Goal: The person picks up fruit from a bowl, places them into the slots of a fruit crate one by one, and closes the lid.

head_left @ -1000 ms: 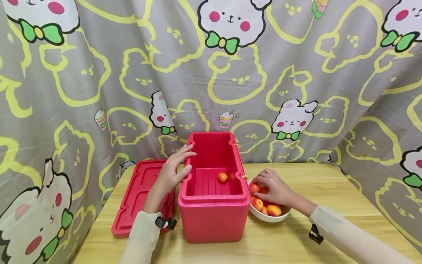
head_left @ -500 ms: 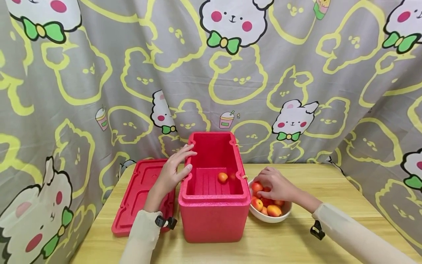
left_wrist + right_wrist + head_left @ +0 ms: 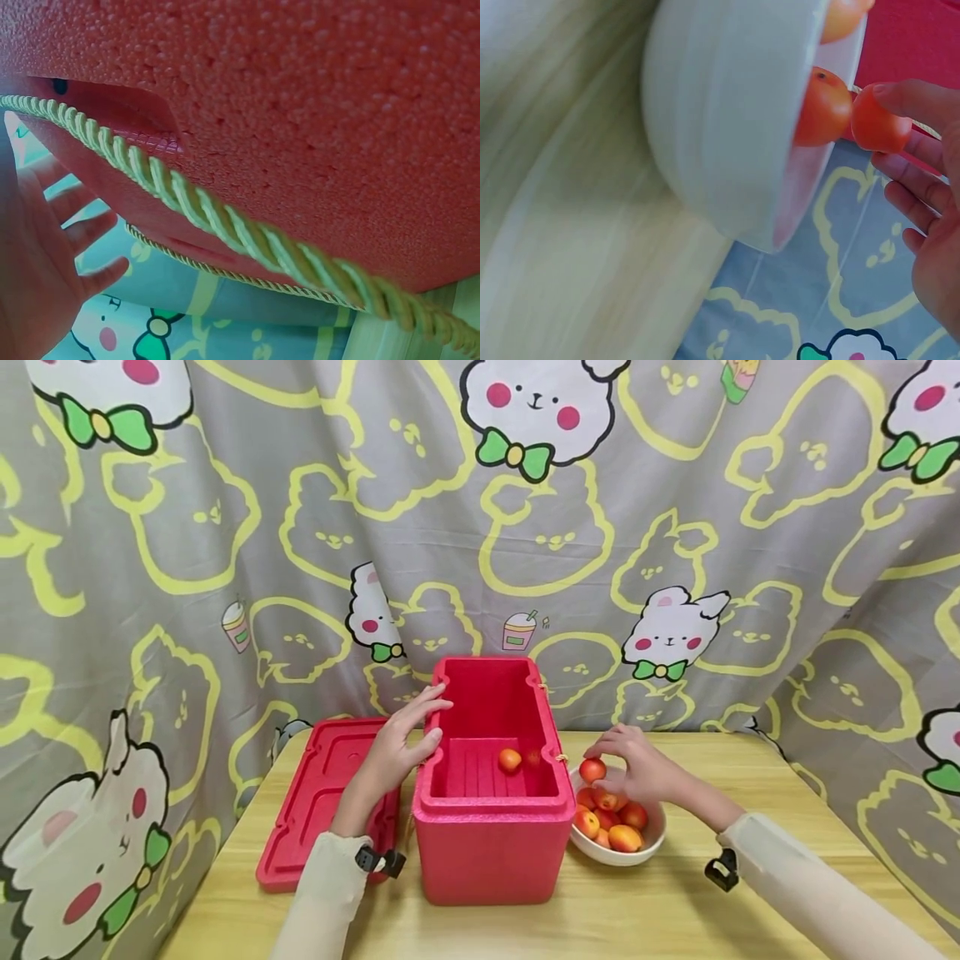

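Observation:
My right hand pinches a small red-orange fruit between thumb and fingertips, over the far left side of a white bowl. Several more such fruits, some yellowish, fill the bowl. In the right wrist view the gripped fruit shows just past the bowl's rim. Left of the bowl stands a red foam box with its top uncovered. One orange fruit lies on its ribbed floor. My left hand is at the box's left rim, its fingers extended.
A red lid lies on the wooden table to the left, partly behind my left forearm. Twisted yellow rope runs along the box's side. A patterned grey curtain hangs close behind the table.
My right hand has risen from among the fruits in the bowl, lifting one fruit in its fingertips. The left hand stays at the box rim; the head view has shifted slightly.

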The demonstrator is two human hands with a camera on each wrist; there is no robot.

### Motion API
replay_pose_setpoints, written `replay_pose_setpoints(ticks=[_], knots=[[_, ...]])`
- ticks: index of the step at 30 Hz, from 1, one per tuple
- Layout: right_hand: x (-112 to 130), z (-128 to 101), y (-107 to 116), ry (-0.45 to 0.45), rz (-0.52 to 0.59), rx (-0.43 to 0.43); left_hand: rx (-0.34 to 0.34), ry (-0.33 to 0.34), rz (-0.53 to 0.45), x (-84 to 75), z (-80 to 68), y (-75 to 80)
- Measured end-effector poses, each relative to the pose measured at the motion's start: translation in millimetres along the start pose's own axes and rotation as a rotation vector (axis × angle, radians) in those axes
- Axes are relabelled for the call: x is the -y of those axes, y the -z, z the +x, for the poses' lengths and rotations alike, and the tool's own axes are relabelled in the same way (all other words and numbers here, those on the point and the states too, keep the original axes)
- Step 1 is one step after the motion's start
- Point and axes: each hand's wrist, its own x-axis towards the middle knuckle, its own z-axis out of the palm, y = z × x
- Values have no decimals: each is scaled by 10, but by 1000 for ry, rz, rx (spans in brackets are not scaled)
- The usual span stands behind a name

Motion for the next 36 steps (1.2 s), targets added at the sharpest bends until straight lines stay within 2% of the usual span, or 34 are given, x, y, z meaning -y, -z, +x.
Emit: replay_pose_setpoints(ticks=[3, 10, 17, 26, 36], knots=[[0, 24, 51, -13, -1, -10, 6, 9, 0, 9, 1, -7], [-63, 87, 121, 33, -50, -68, 19, 17, -5, 20, 20, 8], [-82, 120, 233, 8, -48, -83, 17, 13, -36, 45, 52, 3], [-134, 174, 362, -34, -37, -145, 20, 27, -67, 76, 71, -8], [-119, 306, 634, -86, -7, -231, 37, -3, -32, 96, 118, 17]])
